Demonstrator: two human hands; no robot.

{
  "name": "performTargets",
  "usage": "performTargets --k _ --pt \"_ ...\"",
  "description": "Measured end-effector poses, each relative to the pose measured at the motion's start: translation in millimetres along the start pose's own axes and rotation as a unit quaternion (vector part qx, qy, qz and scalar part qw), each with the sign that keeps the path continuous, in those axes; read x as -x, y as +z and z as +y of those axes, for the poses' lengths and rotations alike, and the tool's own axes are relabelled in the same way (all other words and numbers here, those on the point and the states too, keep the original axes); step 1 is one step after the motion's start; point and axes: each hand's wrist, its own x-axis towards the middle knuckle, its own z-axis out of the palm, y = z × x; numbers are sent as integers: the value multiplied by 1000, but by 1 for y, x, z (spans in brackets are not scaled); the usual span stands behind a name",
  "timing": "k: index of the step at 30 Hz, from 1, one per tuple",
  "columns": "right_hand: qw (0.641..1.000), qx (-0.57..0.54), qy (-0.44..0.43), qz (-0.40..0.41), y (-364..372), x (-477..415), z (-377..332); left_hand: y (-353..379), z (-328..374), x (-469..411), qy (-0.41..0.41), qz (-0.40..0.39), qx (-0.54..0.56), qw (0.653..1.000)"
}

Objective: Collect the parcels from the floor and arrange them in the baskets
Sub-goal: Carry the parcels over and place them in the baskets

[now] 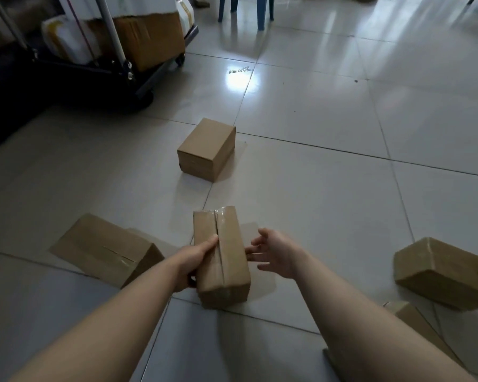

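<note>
A taped brown parcel point(226, 244) lies lengthwise on the tiled floor in front of me. My left hand point(195, 261) grips its left side, thumb on top. My right hand point(276, 252) is open just to the right of it, fingertips at or nearly at its right edge. Another brown parcel point(207, 148) sits farther ahead on the floor. A larger parcel point(105, 249) lies to the left, and another one point(444, 271) to the right. A further parcel point(414, 326) is partly hidden behind my right forearm. No basket is in view.
A black trolley point(138, 78) loaded with cardboard boxes and white packages stands at the upper left. Blue chair legs point(261, 9) are at the top centre. Glossy light tiles point(342, 106) spread to the right and ahead.
</note>
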Motion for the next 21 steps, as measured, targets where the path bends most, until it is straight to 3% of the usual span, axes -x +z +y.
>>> performTargets --k 2,7,13,15,19,21 --pt "1000 9 -12 2 -6 1 -2 -7 1 -4 18 18 20 999" --pt "998 67 0 -13 -12 2 11 -9 2 -10 74 136 -92 984" --pt "992 129 3 6 -2 5 14 -12 5 -10 132 196 -157 959" --pt "995 99 -3 -9 3 2 15 -10 1 -7 141 200 -173 954" --pt "993 96 -61 40 17 -2 9 -7 -7 0 115 171 -173 963" --pt "987 111 -102 59 27 4 2 -12 -3 4 148 183 -136 962"
